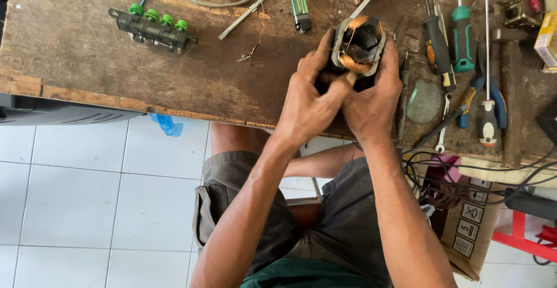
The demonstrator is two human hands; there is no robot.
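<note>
Left hand [307,99] and right hand [371,99] closed around copper-wound motor stator [358,44], above wooden workbench [87,38]

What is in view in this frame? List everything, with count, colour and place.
motor coil: one, black with copper winding, held in both hands
switch block: one, black with four green buttons, bench left
lighter: one, green, bench top
screwdrivers: several, teal, black-orange and blue-red handles, bench right
cardboard box: one, brown, floor right
bench: one, worn brown wood
left hand: gripping coil
right hand: gripping coil
</note>
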